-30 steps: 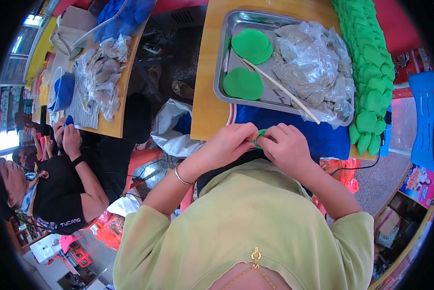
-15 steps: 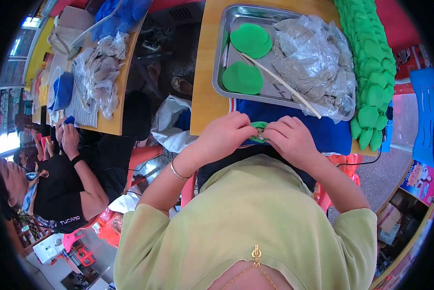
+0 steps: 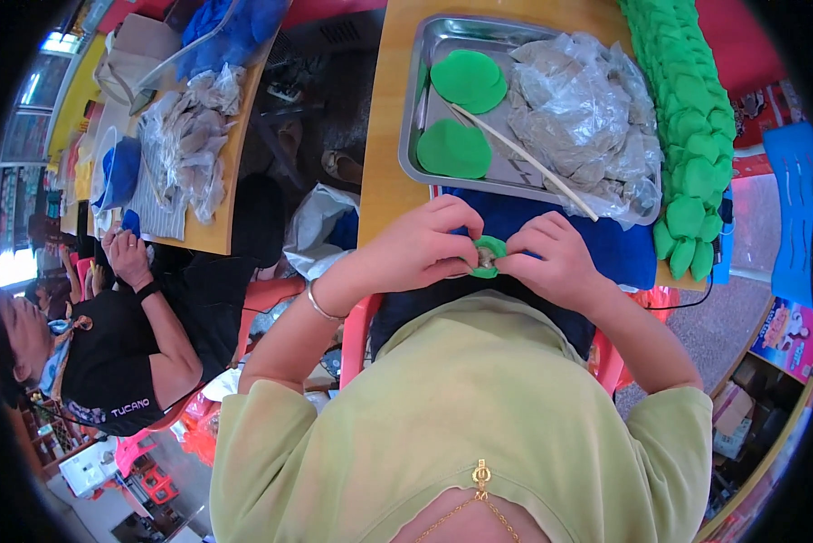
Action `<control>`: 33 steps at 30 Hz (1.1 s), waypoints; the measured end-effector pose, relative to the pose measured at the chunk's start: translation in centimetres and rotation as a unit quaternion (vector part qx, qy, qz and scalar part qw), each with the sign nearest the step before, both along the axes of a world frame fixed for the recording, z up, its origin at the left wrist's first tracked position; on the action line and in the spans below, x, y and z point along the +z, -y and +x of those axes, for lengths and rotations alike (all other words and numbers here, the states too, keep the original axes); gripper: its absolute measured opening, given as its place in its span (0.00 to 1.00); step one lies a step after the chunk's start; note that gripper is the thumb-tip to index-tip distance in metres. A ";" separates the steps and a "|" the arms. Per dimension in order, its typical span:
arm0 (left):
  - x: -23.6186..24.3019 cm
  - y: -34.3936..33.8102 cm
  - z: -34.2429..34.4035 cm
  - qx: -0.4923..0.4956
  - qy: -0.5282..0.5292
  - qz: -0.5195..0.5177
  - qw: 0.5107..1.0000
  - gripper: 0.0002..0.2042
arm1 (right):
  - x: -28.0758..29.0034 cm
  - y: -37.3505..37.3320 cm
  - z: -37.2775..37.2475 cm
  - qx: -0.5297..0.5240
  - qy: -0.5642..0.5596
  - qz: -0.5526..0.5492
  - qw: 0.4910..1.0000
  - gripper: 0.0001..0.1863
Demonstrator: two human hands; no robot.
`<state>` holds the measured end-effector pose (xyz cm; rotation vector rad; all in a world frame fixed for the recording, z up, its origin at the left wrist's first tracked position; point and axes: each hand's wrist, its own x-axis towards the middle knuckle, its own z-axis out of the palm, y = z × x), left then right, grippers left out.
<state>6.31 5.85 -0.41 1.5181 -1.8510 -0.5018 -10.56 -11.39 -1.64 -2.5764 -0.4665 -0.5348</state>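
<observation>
A small green round piece [image 3: 489,242], its edge curled up around a greyish-brown lump, is pinched between my two hands over my lap, just off the table's near edge. My left hand [image 3: 432,237] grips its left side with thumb and fingers. On the opposite side my right hand [image 3: 553,261] pinches the rim. Beyond them, a metal tray [image 3: 406,136] holds two stacks of flat green rounds, one farther [image 3: 469,80] and one nearer [image 3: 453,149]. A pale thin stick [image 3: 526,158] lies slanted across it beside crumpled clear plastic with greyish-brown material [image 3: 574,100].
Overlapping green pieces [image 3: 696,136] form a long row along the table's right edge. Blue cloth [image 3: 628,258] covers the near edge under the tray. To the left, a co-worker [image 3: 126,362] sits at another table [image 3: 212,231] with plastic-wrapped material. A white sack [image 3: 311,226] stands between the tables.
The green piece has turned up and opened toward me, showing more of the lump inside. My hands have drawn slightly apart and shifted their fingers along its rim.
</observation>
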 end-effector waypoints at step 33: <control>2.6 0.8 -2.2 0.030 -0.535 -0.006 0.844 0.18 | 9.6 0.1 1.1 -0.085 -0.087 0.167 0.978 0.20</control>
